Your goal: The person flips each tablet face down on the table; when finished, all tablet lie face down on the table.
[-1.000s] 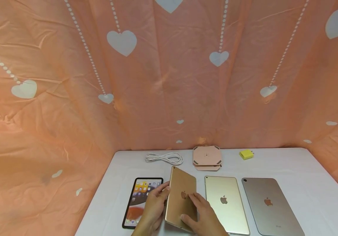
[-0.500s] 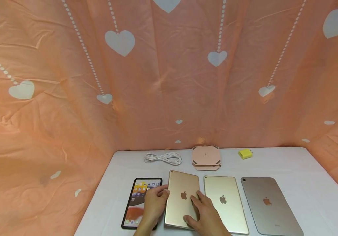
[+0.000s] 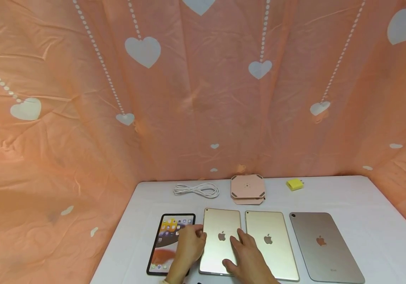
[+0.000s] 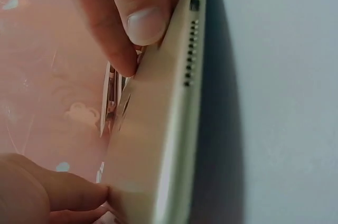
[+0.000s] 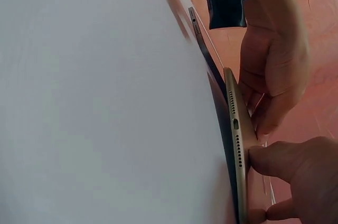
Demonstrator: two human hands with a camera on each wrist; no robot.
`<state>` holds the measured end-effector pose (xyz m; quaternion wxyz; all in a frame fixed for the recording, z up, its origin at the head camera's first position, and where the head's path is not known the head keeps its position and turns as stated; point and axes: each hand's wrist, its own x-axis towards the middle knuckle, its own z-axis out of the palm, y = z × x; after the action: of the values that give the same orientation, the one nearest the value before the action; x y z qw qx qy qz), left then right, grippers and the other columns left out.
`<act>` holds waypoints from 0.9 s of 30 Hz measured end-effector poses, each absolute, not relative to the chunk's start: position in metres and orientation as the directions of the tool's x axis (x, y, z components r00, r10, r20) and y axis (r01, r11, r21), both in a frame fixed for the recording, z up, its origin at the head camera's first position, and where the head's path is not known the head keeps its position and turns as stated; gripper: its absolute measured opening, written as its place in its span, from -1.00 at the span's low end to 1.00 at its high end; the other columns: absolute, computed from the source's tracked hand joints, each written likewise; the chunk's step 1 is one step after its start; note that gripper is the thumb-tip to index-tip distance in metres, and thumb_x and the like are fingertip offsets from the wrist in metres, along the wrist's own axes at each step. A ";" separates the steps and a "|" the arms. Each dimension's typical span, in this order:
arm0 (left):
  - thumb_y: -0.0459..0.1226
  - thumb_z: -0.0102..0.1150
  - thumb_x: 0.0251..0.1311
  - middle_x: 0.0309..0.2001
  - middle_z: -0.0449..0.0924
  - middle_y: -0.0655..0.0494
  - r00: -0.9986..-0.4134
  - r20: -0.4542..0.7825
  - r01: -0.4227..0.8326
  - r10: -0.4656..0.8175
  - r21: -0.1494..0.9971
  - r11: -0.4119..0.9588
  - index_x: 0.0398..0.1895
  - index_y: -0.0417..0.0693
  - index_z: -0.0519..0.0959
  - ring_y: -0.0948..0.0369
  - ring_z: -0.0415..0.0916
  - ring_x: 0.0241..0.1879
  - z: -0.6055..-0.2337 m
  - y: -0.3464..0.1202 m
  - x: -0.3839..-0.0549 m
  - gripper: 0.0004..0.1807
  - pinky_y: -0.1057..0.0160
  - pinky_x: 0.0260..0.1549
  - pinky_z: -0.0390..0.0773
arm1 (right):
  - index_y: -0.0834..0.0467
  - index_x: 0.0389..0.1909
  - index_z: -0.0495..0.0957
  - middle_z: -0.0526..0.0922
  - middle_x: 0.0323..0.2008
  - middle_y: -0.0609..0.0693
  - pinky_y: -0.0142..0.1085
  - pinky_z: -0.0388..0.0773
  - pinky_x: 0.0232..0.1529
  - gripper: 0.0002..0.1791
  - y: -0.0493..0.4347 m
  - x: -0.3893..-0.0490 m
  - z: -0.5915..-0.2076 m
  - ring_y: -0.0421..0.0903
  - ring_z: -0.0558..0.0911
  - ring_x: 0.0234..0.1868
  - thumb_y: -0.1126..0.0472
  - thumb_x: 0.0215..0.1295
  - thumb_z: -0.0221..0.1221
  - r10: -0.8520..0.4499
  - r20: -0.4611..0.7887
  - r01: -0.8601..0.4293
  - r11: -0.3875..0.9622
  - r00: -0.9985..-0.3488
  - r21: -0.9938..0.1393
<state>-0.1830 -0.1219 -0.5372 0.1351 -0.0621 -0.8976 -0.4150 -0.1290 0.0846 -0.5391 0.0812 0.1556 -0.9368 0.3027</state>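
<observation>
A gold tablet [image 3: 220, 252] lies back-up in the middle of the white table, its logo showing. At its left edge my left hand [image 3: 190, 242] has thumb and fingers bent together, pinching the edge; some fingertips are hidden. My right hand [image 3: 250, 256] rests on the tablet's right part, thumb and fingertips spread and touching its back. In the left wrist view the gold tablet [image 4: 148, 123] shows its port edge, with a dark shadow along the table beside it. The right wrist view shows my left hand [image 5: 274, 60] and right hand [image 5: 311, 176] both against the tablet.
Left stands a lit-screen tablet [image 3: 162, 252], partly behind my left hand. To the right lie another gold tablet [image 3: 272, 252] and a grey tablet [image 3: 325, 248]. Behind are a coiled white cable [image 3: 197, 190], a pink folded stand [image 3: 248, 186] and a yellow charger plug [image 3: 295, 184].
The gold tablet has gone from tilted up on its left side to nearly flat on the table. Both hands have stayed at it and lowered with it.
</observation>
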 end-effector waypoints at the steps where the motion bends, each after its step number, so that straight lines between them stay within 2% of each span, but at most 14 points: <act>1: -0.49 0.40 0.05 -0.61 0.58 0.25 -0.952 0.306 0.230 0.002 0.713 0.663 -0.31 -0.24 0.82 0.36 0.42 -0.57 -0.543 -0.122 -0.185 -0.86 0.32 -0.57 0.44 | 0.37 0.14 0.71 0.60 0.32 0.45 0.24 0.71 0.17 -0.26 0.084 -0.129 -0.539 0.41 0.60 0.31 -0.04 0.05 0.64 -0.242 0.248 -0.341 0.772 -0.938 -0.536; 5: -0.42 0.47 0.02 -0.67 0.41 0.41 -0.951 0.308 0.208 0.005 0.629 0.749 -0.50 0.00 0.78 0.39 0.34 -0.59 -0.567 -0.125 -0.198 -0.88 0.35 -0.56 0.36 | 0.36 0.13 0.71 0.60 0.32 0.45 0.23 0.72 0.17 -0.27 0.084 -0.129 -0.539 0.41 0.61 0.30 -0.04 0.04 0.64 -0.244 0.253 -0.344 0.781 -0.936 -0.522; 7: -0.38 0.52 0.01 -0.68 0.40 0.46 -0.959 0.283 0.178 0.002 0.599 0.780 -0.53 0.08 0.77 0.40 0.36 -0.57 -0.572 -0.125 -0.202 -0.85 0.36 -0.53 0.39 | 0.35 0.12 0.71 0.60 0.32 0.45 0.22 0.72 0.17 -0.27 0.084 -0.129 -0.539 0.40 0.61 0.30 -0.04 0.03 0.65 -0.243 0.258 -0.346 0.785 -0.935 -0.514; 11: -0.36 0.56 -0.02 -0.64 0.54 0.34 -0.944 0.329 0.208 0.021 0.544 0.813 -0.50 0.01 0.79 0.29 0.49 -0.51 -0.578 -0.124 -0.205 -0.90 0.25 -0.49 0.46 | 0.33 0.09 0.72 0.60 0.32 0.45 0.20 0.73 0.16 -0.29 0.084 -0.128 -0.540 0.38 0.62 0.29 -0.04 0.02 0.66 -0.239 0.279 -0.353 0.795 -0.930 -0.494; 15: -0.33 0.60 -0.05 -0.53 0.68 0.15 -0.936 0.352 0.205 0.015 0.509 0.836 -0.48 -0.04 0.80 0.10 0.65 -0.39 -0.577 -0.121 -0.205 -0.90 0.08 -0.35 0.60 | 0.31 0.07 0.72 0.61 0.31 0.44 0.20 0.73 0.16 -0.30 0.083 -0.128 -0.542 0.37 0.62 0.28 -0.05 0.00 0.66 -0.238 0.300 -0.361 0.800 -0.924 -0.479; 20: -0.32 0.62 -0.06 -0.47 0.72 0.04 -0.942 0.336 0.175 -0.001 0.493 0.852 -0.48 -0.08 0.76 -0.04 0.70 -0.34 -0.576 -0.118 -0.203 -0.85 -0.05 -0.30 0.66 | 0.30 0.07 0.72 0.62 0.31 0.43 0.19 0.73 0.17 -0.29 0.083 -0.128 -0.545 0.35 0.62 0.29 -0.05 -0.01 0.67 -0.238 0.314 -0.368 0.801 -0.919 -0.472; 24: -0.33 0.64 -0.07 -0.44 0.74 -0.03 -0.942 0.336 0.182 0.013 0.476 0.861 -0.44 -0.15 0.76 -0.05 0.72 -0.34 -0.577 -0.116 -0.201 -0.82 -0.06 -0.30 0.70 | 0.30 0.07 0.72 0.61 0.31 0.44 0.19 0.72 0.18 -0.29 0.083 -0.128 -0.546 0.35 0.61 0.29 -0.05 -0.01 0.66 -0.236 0.314 -0.367 0.802 -0.920 -0.471; 27: -0.33 0.65 -0.09 -0.52 0.67 0.08 -0.940 0.341 0.201 0.030 0.479 0.854 -0.51 -0.10 0.72 0.07 0.64 -0.42 -0.578 -0.117 -0.201 -0.80 0.07 -0.41 0.64 | 0.30 0.08 0.72 0.61 0.32 0.44 0.20 0.71 0.19 -0.29 0.083 -0.128 -0.546 0.36 0.60 0.31 -0.06 0.00 0.66 -0.234 0.306 -0.362 0.801 -0.923 -0.477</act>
<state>-0.2011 -0.1172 -0.5782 0.1627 -0.0611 -0.9490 -0.2629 -0.1284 0.0832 -0.5457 0.1167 0.1582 -0.9418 0.2726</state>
